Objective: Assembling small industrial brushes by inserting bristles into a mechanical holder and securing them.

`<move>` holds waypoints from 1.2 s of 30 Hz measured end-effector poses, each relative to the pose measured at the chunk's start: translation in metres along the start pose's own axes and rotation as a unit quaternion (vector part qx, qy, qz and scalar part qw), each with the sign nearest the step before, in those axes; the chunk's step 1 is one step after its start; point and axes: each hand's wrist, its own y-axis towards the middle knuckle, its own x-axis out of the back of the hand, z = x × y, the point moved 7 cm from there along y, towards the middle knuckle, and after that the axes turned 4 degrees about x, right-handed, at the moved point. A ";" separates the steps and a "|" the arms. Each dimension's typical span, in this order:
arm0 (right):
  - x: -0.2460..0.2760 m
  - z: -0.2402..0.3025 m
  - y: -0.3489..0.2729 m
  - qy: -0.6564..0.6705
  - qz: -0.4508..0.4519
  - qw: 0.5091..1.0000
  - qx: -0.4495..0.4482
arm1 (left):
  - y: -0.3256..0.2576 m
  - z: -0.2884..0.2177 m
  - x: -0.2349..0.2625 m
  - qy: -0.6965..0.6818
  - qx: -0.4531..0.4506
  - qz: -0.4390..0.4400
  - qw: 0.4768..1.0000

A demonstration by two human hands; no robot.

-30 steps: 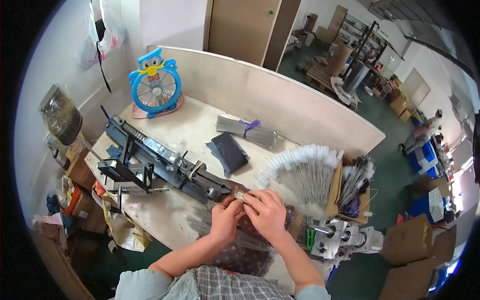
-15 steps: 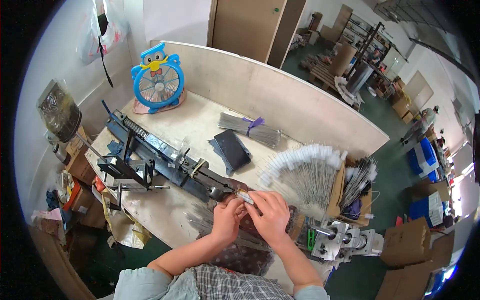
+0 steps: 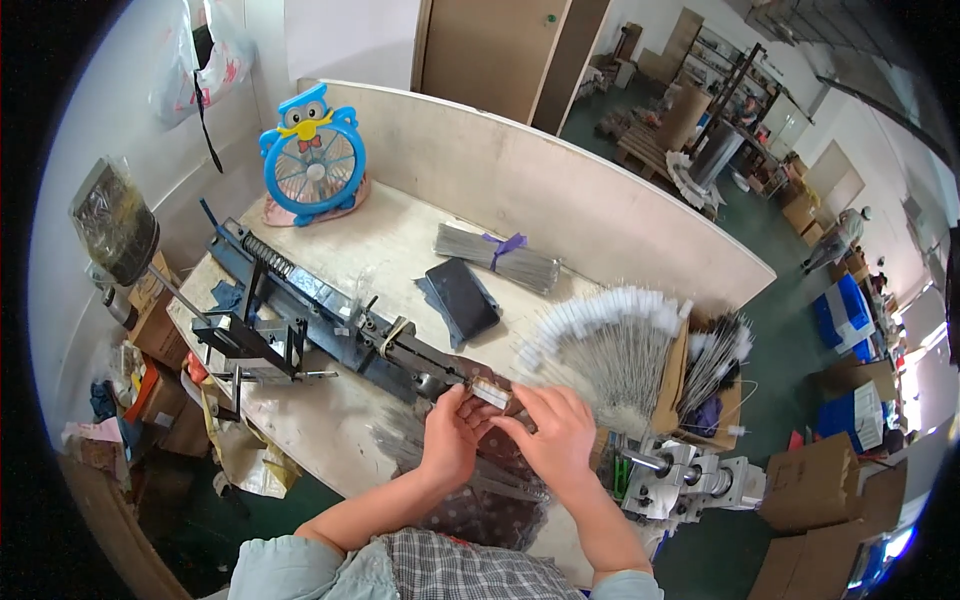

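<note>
A small white rectangular piece (image 3: 490, 393) sits at the end of the long dark metal bench fixture (image 3: 340, 315). My left hand (image 3: 452, 435) is just left of this piece, thumb and fingers curled together; what they pinch is too small to make out. On the other side, my right hand (image 3: 552, 430) has its thumb and forefinger spread apart beside the piece's right end. Thin metal wires (image 3: 510, 482) lie beneath my hands on a brown dotted cloth (image 3: 480, 515). A round dark metal knob (image 3: 430, 385) is close to my left fingertips.
White-tipped wire brushes (image 3: 610, 350) fan out at right, beside a cardboard box (image 3: 675, 390) holding more. A silver metal machine (image 3: 690, 480) stands at the right edge. Farther back are a dark phone-like slab (image 3: 465, 300), a tied wire bundle (image 3: 497, 257) and a blue fan (image 3: 315, 165).
My right thumb and forefinger have spread apart and shifted slightly right, showing more of the white piece. My left hand has stayed almost in place.
</note>
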 end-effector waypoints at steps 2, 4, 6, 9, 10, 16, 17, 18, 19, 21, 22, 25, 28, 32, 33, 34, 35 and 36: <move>-0.005 -0.009 -0.011 -0.010 0.035 0.999 0.004 | -0.005 -0.003 -0.003 0.004 0.002 0.007 1.000; -0.008 -0.011 -0.017 -0.021 0.068 0.997 0.003 | -0.007 -0.003 -0.001 0.014 0.002 0.005 1.000; -0.006 -0.006 -0.018 0.008 0.071 0.997 0.001 | -0.010 -0.003 -0.001 0.027 0.003 0.001 1.000; 0.005 -0.002 -0.015 0.012 0.054 0.998 -0.003 | -0.013 -0.002 -0.001 0.055 0.015 -0.013 0.998; 0.006 -0.005 -0.014 0.015 0.051 0.998 -0.016 | -0.011 -0.002 -0.002 0.064 0.016 -0.002 0.998; 0.034 -0.013 -0.018 0.045 0.011 0.999 0.018 | -0.014 0.003 0.006 0.157 0.050 -0.015 0.986; 0.034 -0.011 -0.032 0.047 0.015 0.999 0.010 | -0.016 0.006 0.008 0.211 0.065 -0.005 0.975; 0.021 -0.014 -0.051 0.045 0.091 0.994 -0.030 | -0.019 0.008 0.011 0.220 0.081 -0.016 0.972; 0.009 -0.018 -0.070 0.037 0.165 0.983 -0.071 | -0.021 0.009 0.010 0.219 0.085 -0.011 0.972; -0.031 -0.034 -0.116 0.018 0.256 0.963 -0.080 | -0.032 0.003 0.015 0.243 0.058 -0.023 0.968; -0.048 -0.038 -0.128 0.004 0.346 0.934 -0.085 | -0.034 -0.005 0.024 0.241 0.058 -0.024 0.969; -0.022 -0.033 -0.112 0.034 0.288 0.953 -0.087 | -0.040 -0.056 0.067 0.246 -0.027 -0.028 0.968; -0.017 -0.030 -0.105 0.024 0.290 0.955 -0.059 | -0.045 -0.114 0.166 0.085 -0.102 -0.204 0.970; -0.020 -0.027 -0.108 0.015 0.309 0.950 -0.047 | -0.071 -0.219 0.350 -0.108 -0.183 -0.302 0.929; -0.022 -0.030 -0.109 0.010 0.307 0.950 -0.056 | -0.086 -0.235 0.317 0.017 -0.280 -0.379 0.882; -0.020 -0.032 -0.108 0.007 0.300 0.952 -0.063 | -0.089 -0.261 0.326 0.052 -0.283 -0.377 0.880; -0.019 -0.035 -0.108 0.004 0.300 0.952 -0.065 | -0.095 -0.276 0.338 0.074 -0.323 -0.418 0.846; -0.020 -0.038 -0.110 -0.004 0.312 0.947 -0.074 | -0.093 -0.279 0.346 0.065 -0.286 -0.436 0.851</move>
